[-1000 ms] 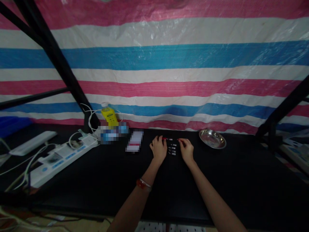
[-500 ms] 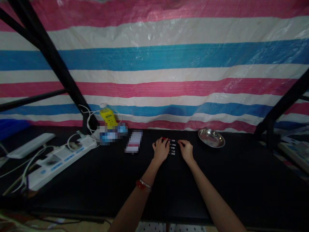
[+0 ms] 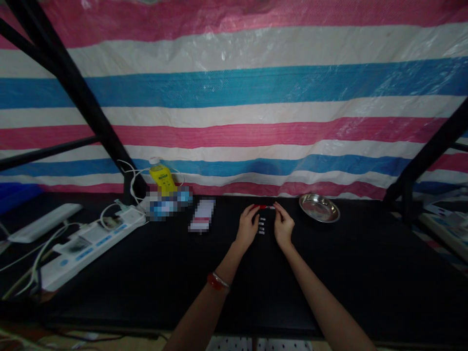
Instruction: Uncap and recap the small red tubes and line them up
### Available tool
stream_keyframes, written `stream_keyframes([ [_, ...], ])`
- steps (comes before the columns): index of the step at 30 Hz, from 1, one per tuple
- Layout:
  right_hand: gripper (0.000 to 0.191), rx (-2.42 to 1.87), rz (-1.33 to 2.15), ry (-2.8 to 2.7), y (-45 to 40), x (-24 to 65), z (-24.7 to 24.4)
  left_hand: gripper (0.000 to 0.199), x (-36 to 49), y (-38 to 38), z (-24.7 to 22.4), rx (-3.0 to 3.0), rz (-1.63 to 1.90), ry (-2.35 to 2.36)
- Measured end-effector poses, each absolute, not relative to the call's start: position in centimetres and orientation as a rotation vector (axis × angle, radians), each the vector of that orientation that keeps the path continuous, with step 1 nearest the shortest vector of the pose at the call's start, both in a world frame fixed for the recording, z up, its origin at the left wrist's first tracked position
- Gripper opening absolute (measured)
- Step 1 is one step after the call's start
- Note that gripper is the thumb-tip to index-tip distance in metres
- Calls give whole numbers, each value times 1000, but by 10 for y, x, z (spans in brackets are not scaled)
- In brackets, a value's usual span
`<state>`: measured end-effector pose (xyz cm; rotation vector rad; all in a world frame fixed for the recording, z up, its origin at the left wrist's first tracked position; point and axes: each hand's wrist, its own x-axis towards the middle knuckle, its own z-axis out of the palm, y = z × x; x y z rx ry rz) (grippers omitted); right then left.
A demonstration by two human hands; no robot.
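Observation:
A slim red and dark marker pen point(image 3: 268, 207) with a pale label spans the gap between my two hands. My left hand point(image 3: 247, 225) has its fingers closed at the red left end. At the other end, the fingertips of my right hand point(image 3: 283, 227) pinch the tip. Just below it, a column of several dark sticks with pale labels point(image 3: 262, 226) lies on the black table point(image 3: 263, 278). Their dark bodies blend into the tabletop, and my left hand partly covers their left side.
A shiny round metal dish point(image 3: 320, 208) sits to the right. Leftward are a blurred phone point(image 3: 202, 215), a yellow bottle point(image 3: 163, 179) and a white power strip point(image 3: 91, 243) with cables. Black frame bars point(image 3: 78, 92) and a striped sheet point(image 3: 256, 87) stand behind.
The marker at the top of the column has come away from the others, slightly farther back. Both hands now hold its ends, the left hand having uncovered more of its red part.

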<state>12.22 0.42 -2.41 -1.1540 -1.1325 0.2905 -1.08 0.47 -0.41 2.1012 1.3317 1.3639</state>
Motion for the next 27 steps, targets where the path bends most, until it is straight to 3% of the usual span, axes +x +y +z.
stream_keyframes([
  [10,31,-933,142,-1426,-20,100,-1,27,-9,4,-3,1879,1657,1272],
  [16,24,-830,103,-1526,-25,97,2,26,-10,1,-1,1970,1461,1449],
  [27,18,-1067,164,-1107,-15,105,0,18,-17,1,7,2086,1312,1642],
])
